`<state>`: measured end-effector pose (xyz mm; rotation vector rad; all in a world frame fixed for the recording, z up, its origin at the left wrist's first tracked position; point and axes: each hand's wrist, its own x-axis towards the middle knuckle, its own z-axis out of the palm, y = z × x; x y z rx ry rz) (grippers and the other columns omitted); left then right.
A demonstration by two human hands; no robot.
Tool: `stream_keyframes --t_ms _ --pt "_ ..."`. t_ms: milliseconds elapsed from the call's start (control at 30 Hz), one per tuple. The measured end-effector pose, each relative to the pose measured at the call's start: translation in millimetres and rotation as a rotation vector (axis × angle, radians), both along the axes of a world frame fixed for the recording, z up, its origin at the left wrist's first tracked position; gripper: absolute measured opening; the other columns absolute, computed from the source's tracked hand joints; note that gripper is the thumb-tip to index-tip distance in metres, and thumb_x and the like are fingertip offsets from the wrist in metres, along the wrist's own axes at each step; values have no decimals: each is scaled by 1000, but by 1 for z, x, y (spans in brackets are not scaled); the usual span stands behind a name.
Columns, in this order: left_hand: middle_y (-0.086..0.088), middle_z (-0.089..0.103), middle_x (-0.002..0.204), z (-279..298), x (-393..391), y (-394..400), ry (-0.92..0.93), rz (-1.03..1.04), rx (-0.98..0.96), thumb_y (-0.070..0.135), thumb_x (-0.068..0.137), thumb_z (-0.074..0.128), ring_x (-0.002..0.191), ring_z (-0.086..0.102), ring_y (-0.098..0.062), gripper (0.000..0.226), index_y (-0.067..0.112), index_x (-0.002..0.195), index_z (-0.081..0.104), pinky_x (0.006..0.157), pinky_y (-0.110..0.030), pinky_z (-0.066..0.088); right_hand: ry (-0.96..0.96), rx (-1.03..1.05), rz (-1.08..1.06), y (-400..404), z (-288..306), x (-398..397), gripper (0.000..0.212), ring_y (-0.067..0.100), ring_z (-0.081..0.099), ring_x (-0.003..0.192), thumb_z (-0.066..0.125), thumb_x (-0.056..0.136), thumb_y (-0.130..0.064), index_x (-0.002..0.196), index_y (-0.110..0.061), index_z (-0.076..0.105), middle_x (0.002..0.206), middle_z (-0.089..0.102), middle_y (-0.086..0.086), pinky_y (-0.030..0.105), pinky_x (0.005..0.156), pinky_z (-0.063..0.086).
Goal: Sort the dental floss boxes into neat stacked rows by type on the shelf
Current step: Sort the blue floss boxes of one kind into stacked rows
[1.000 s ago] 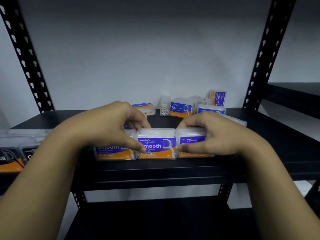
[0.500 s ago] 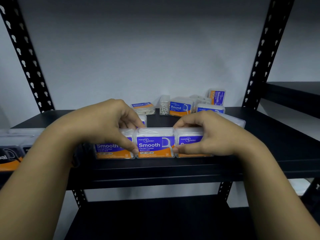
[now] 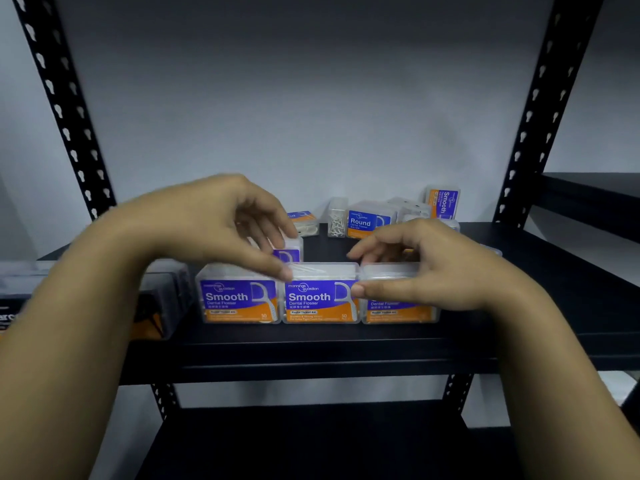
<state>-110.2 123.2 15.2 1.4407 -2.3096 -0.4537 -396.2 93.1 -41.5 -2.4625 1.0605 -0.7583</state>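
Three purple-and-orange "Smooth" floss boxes stand side by side at the shelf's front edge: the left box, the middle box and the right box. My left hand hovers above them with fingers spread, only its thumb tip touching the middle box's top left corner. My right hand arches over the right box, thumb on its front left edge and fingers behind its top, covering part of the label. Another Smooth box stands just behind the row, partly hidden by my left fingers.
At the back of the black shelf lie loose boxes: a "Round" box, an upright Smooth box, a clear box end-on and a flat box. Dark boxes sit at the left. Perforated uprights flank the shelf.
My left hand has lifted off the left and middle boxes and opened its fingers. The right hand stays on the right box, slightly raised. The three boxes now stand aligned.
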Motion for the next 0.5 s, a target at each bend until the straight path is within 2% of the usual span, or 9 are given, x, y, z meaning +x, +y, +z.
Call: stream_keyframes --t_ms 100,200,300,367,500 --pt "8 78 89 21 5 -10 32 32 -117 51 60 84 86 75 -10 47 27 100 77 87 -40 60 3 2 15 -2 8 10 50 4 70 93 78 72 -64 114 -38 72 102 74 -16 34 85 59" --pt "17 74 97 28 4 -29 -216 93 -121 50 67 86 93 71 -4 48 32 109 72 86 -35 60 116 -23 41 -5 14 22 52 1 69 93 81 73 -62 117 -37 71 101 73 -18 33 85 59" --pt "19 68 117 23 1 -49 -514 140 32 50 70 85 105 66 -7 63 34 126 62 93 -36 56 226 -26 48 -7 17 30 44 -3 69 90 83 75 -57 111 -34 74 98 74 -19 32 83 60" --pt "17 67 122 18 -1 -59 -600 137 77 48 74 84 104 65 -9 63 32 130 60 95 -38 56 290 -40 49 -8 17 33 41 -4 69 89 82 76 -58 107 -34 74 97 75 -20 32 82 60" --pt "15 74 106 7 -1 -71 -598 64 90 39 81 80 92 69 -6 41 29 119 67 88 -34 58 336 -46 47 -11 16 39 38 -4 69 83 82 76 -57 103 -32 75 92 75 -20 31 80 59"
